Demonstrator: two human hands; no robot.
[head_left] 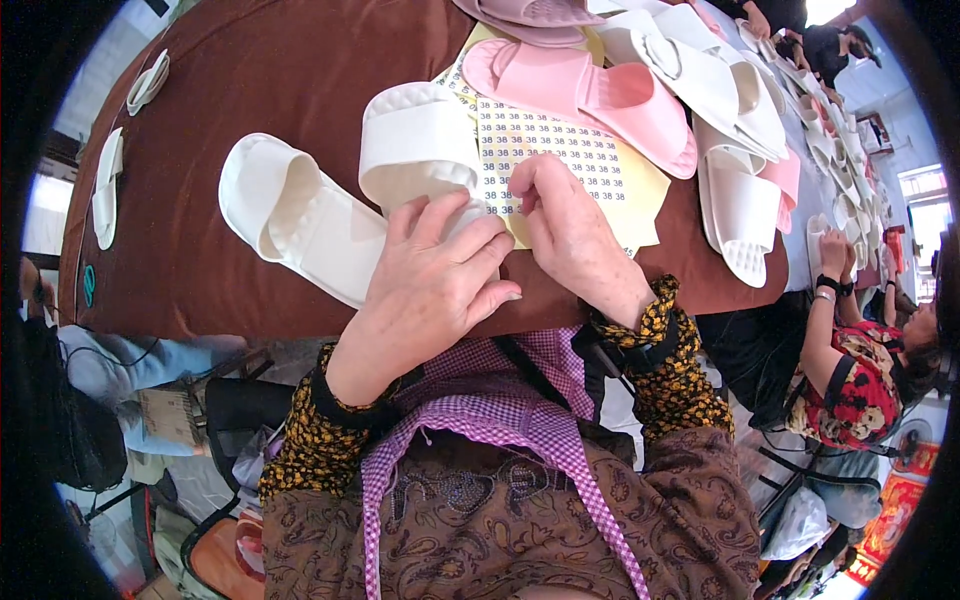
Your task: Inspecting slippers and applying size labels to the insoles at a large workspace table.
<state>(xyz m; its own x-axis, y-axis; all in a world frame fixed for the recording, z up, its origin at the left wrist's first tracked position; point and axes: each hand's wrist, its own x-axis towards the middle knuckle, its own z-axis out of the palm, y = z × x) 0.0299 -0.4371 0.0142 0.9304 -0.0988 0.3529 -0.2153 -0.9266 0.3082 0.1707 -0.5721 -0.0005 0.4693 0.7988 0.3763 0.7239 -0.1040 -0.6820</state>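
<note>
My left hand [432, 270] lies over the heel end of a white slipper [420, 130], its fingers apart and thumb stretched out to the right. Left of it, a second white slipper [300, 220] lies sole down, its heel partly under my hand. Over a sheet of small printed stickers [550, 135], my right hand [580, 235] is closed in a pinch, thumb against curled index finger. What sits between those fingertips, if anything, is too small to make out. More yellow-backed sheets [645, 205] lie beneath the top one.
A pink slipper [580, 95] lies across the sheets' far edge. White slippers [735, 200] pile up at the right, a mauve one [530, 20] behind. Two more white slippers [107, 190] lie at the far left of the brown tablecloth [180, 230]. A person [850, 370] sits at the right.
</note>
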